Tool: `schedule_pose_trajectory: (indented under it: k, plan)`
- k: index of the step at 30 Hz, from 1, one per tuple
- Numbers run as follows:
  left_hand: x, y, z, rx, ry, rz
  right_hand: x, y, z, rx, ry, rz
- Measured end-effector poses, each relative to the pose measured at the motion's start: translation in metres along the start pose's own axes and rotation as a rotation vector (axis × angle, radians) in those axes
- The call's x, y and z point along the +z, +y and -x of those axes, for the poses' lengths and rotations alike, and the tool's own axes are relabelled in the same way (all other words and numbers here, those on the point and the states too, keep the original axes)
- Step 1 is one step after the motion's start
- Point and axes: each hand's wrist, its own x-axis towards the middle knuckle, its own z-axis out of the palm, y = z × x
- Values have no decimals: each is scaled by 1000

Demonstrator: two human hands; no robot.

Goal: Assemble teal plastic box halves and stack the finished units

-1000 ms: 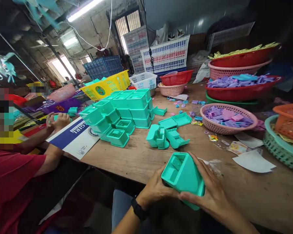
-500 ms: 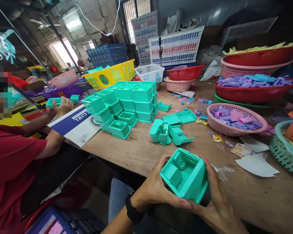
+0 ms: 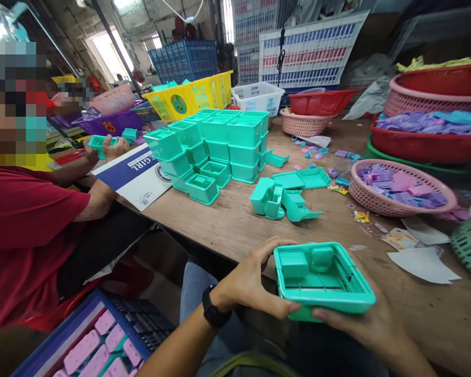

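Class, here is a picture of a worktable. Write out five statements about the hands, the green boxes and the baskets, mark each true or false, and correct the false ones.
1. The left hand and the right hand both hold one green box. True.
2. The held box has its open side facing down. False: it faces up, showing the inside.
3. Stacked green boxes stand on the table. True.
4. A black band is on the right wrist. False: the black band is on the left wrist.
5. The yellow basket is nearer the camera than the stacked boxes. False: the yellow basket is behind them.
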Motion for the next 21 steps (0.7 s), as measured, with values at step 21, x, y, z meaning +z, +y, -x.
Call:
schedule_pose_trajectory:
  k: [21]
  plan:
    - [39, -7, 9, -25, 370, -195, 13, -20, 10, 306, 151, -327]
